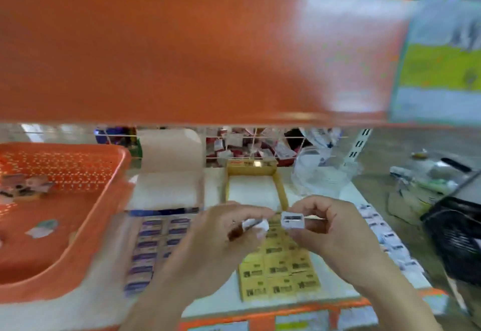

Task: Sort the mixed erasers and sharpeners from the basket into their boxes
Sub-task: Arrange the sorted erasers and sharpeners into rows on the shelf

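The orange basket is sitting at the far left with only a few pieces lying in it, too smeared to tell eraser from sharpener. Just beside its right rim, a box of purple-labelled packs is lying with its long side running away from the person.

The left hand is hanging over the gap between that box and the yellow one, its fingers curling round a small white piece. What that piece is I cannot tell. The yellow box is lying straight under both hands, with its near half filled by yellow packs and its far half showing bare.

The right hand is pinching a white sharpener between thumb and fingertips. The sharpener is being held above the yellow packs, long axis lying left to right and its slotted face turned up toward the camera.

A row of white pieces is running along the right edge of the white shelf board, beyond the right hand. Judging by colour, that row is the likelier home for the sharpener. If so, the piece lies leftward of its place and the right hand is the nearer one to carry it across.

The orange upper shelf is blocking everything above. The labels are blurring beyond reading, and both forearms are running off the bottom edge.
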`<action>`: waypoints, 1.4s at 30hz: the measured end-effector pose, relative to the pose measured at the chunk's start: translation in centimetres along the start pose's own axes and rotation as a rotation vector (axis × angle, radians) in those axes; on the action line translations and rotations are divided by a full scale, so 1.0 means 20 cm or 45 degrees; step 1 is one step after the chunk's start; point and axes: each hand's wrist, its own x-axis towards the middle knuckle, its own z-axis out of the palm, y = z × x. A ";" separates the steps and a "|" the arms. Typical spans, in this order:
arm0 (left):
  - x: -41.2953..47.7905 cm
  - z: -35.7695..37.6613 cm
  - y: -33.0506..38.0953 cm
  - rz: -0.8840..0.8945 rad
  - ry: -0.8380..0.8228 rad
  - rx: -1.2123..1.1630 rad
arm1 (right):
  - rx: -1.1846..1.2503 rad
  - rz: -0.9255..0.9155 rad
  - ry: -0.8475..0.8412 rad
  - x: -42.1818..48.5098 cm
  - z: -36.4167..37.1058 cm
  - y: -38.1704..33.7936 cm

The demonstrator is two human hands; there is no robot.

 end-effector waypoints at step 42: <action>0.43 0.95 0.19 -0.013 0.044 0.510 | -0.740 -0.058 0.026 0.00 -0.80 0.51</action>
